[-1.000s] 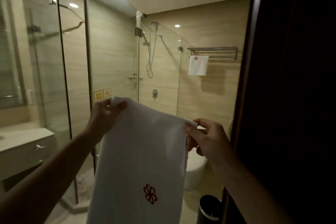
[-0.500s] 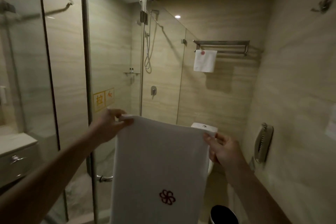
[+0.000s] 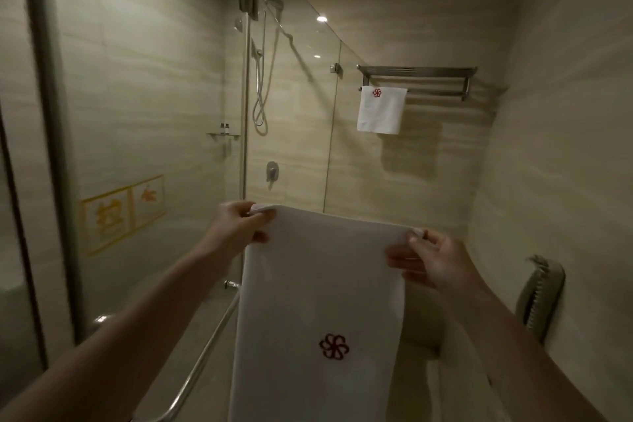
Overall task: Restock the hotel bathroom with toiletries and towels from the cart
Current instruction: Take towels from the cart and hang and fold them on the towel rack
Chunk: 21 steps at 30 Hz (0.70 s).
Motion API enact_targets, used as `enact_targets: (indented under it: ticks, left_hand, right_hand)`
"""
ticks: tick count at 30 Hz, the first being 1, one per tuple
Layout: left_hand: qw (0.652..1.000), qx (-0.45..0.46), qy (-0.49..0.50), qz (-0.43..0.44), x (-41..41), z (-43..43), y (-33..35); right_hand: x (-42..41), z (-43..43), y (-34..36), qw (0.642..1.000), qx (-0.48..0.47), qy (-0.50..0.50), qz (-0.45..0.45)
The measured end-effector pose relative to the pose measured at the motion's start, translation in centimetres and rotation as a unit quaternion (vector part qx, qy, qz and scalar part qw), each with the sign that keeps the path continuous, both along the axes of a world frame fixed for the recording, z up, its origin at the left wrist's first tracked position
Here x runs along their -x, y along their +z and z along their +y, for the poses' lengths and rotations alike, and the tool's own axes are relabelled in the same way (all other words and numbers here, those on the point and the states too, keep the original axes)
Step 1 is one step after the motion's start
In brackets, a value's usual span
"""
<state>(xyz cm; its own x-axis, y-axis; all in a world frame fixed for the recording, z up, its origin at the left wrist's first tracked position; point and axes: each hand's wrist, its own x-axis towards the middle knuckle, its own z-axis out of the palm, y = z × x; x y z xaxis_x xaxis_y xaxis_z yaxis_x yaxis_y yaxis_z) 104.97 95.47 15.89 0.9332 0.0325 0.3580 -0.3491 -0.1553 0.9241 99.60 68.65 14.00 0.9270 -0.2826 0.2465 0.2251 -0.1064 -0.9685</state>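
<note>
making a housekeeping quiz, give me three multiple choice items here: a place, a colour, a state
1. Where hangs the small white folded towel? A) steel wall rack, left end B) door hook C) sink edge
2. Colour of the flower logo on the large white towel? A) blue B) red C) gold
3. How is that towel held? A) under one arm B) over a shoulder C) top corners pinched by left hand and right hand
1 A, it drapes from the rack's lower bar; 2 B, stitching is red; 3 C, each hand pinches a corner.
</note>
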Motion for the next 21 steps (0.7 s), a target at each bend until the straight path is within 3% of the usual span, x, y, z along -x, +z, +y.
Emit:
enact_targets:
  ticks: [3,9,15,21]
  left_hand:
    - [0.998,0.057,-0.032,0.027,-5.2,-2.8,-0.6]
    - [0.996,0.042,-0.074,0.01,-15.5,-8.2,0.7]
    - [0.993,0.035,-0.101,-0.056,-25.4,-13.8,2.7]
    - [0.984,0.036,-0.153,-0.088,-35.1,-19.9,4.0]
  right_hand:
    - [-5.2,-2.7,-0.1,1.0,-0.025,0.005,-0.012]
    - [-14.5,-8.6,1.1,0.993,-0.082,-0.002,-0.083]
    - [-23.1,-13.6,2.7,0.987,-0.025,-0.028,-0.158]
    - [-31.8,-17.5,2.8,0.983,0.001,-0.03,-0.178]
